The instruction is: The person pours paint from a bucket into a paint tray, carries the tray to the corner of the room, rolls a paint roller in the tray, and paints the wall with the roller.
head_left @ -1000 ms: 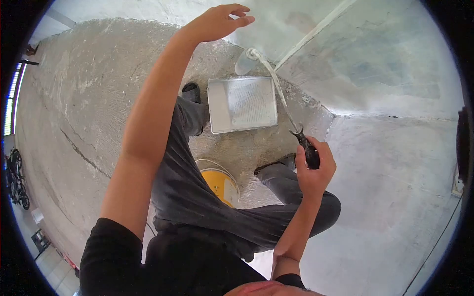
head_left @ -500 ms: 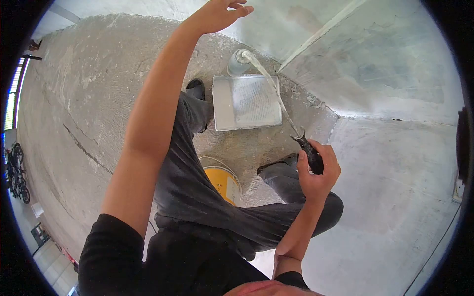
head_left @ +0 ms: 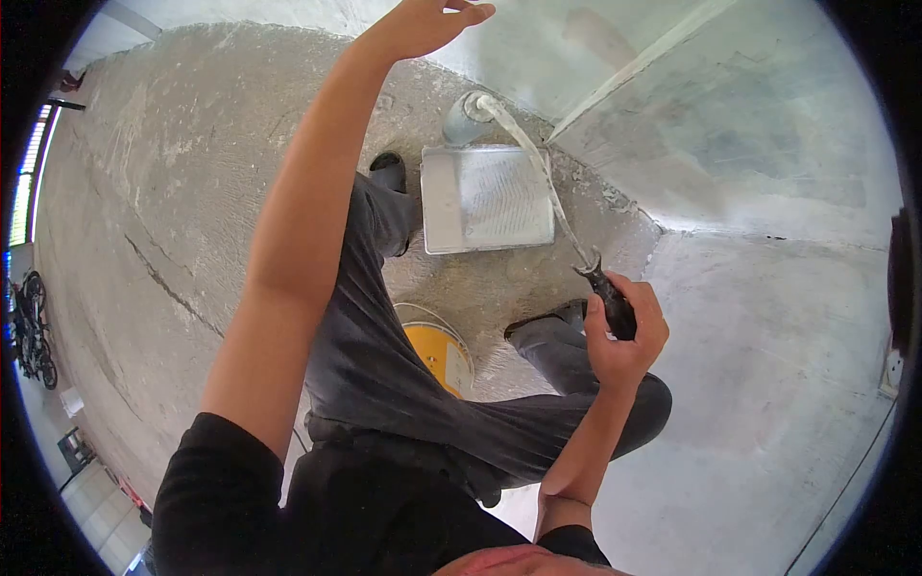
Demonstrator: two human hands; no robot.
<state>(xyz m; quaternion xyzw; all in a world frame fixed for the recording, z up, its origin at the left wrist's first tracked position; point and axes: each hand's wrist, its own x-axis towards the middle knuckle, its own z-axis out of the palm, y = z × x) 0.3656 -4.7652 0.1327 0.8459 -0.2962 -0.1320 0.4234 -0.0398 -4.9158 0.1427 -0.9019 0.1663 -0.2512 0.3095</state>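
My right hand point(head_left: 629, 348) is wrapped round the black handle of a paint roller point(head_left: 615, 307). The roller's paint-crusted white rod runs up and left past the tray's right side to its pale roller head point(head_left: 465, 123), which is just beyond the tray, close to the wall's foot. A white paint tray point(head_left: 443, 206), its ridged part wet with whitish paint, lies on the floor between my feet. High in the view, my left hand point(head_left: 427, 27) is raised in front of the wall with its fingers stretched out, holding nothing; the top edge cuts part of it off.
Whitish walls point(head_left: 749, 144) meet in a corner ahead and to the right. A yellow bucket point(head_left: 437, 350) with a wire handle stands between my legs, partly hidden. The rough concrete floor point(head_left: 192, 192) has a long crack. Bicycles point(head_left: 34, 331) show at the far left.
The view has shifted slightly, so the tray, bucket and feet appear a little further right. Both hands keep nearly the same pose, and the roller stays in my right hand.
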